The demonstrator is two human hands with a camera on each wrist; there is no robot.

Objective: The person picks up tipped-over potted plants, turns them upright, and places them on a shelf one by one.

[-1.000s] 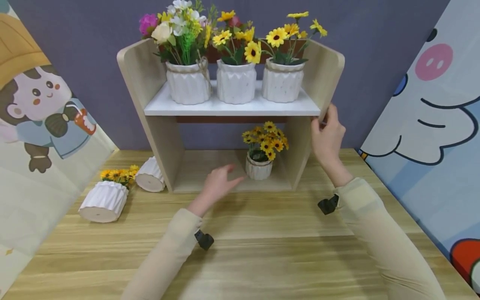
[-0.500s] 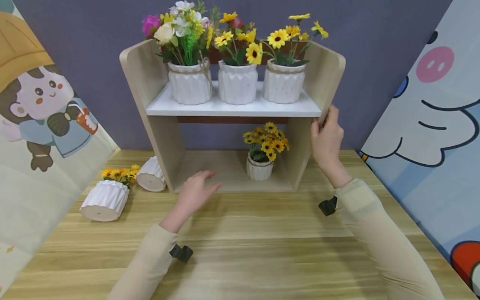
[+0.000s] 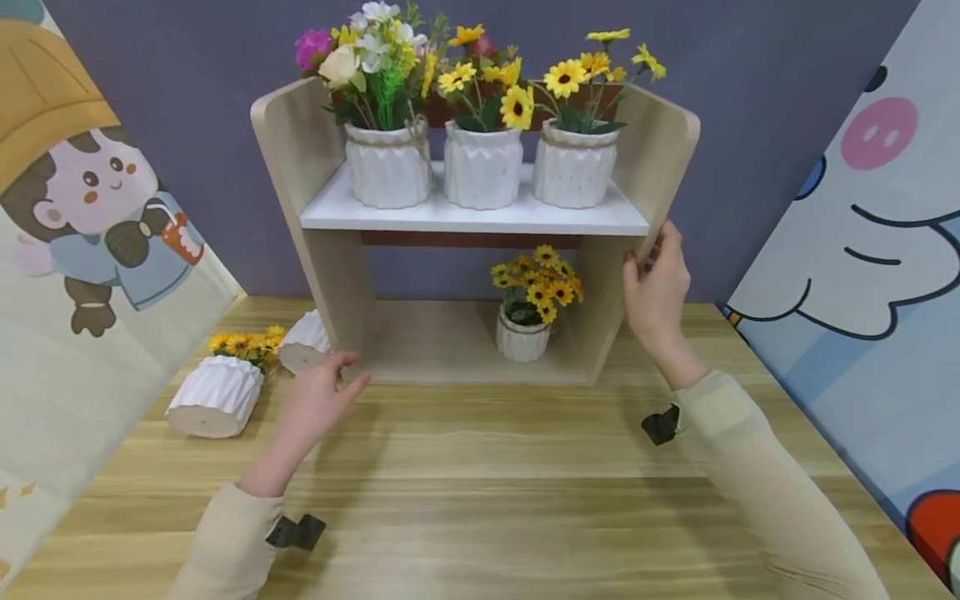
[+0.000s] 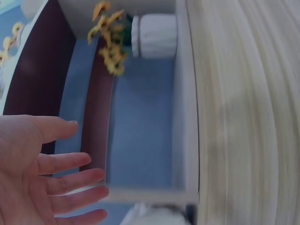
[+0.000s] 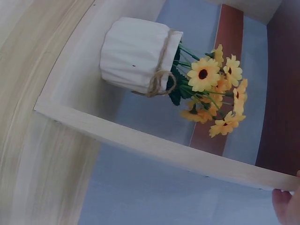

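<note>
My left hand (image 3: 311,408) hovers in front of the shelf's lower left corner, fingers extended and holding nothing; the left wrist view shows its fingers spread. With my right hand (image 3: 657,292) I grip the front edge of the right side panel of the small two-tier wooden shelf (image 3: 468,225), thumb at the inner side. A white pot of small yellow flowers (image 3: 523,340) stands upright on the lower tier, toward the right. Left of the shelf lie two tipped white pots: one with yellow flowers (image 3: 216,396), and another pot (image 3: 302,337) partly hidden behind the panel and my left hand.
Along the white upper tier stand a mixed bouquet pot (image 3: 388,171), a middle pot of yellow flowers (image 3: 482,171) and a right-hand one (image 3: 576,171). The shelf rests on a wood-grain table (image 3: 480,483) against a grey-blue backdrop (image 3: 195,100). Cartoon-printed panels flank both sides.
My left hand has moved left, from beside the lower flower pot to the shelf's left corner near the tipped pots. The right hand stays at the side panel, slightly lower.
</note>
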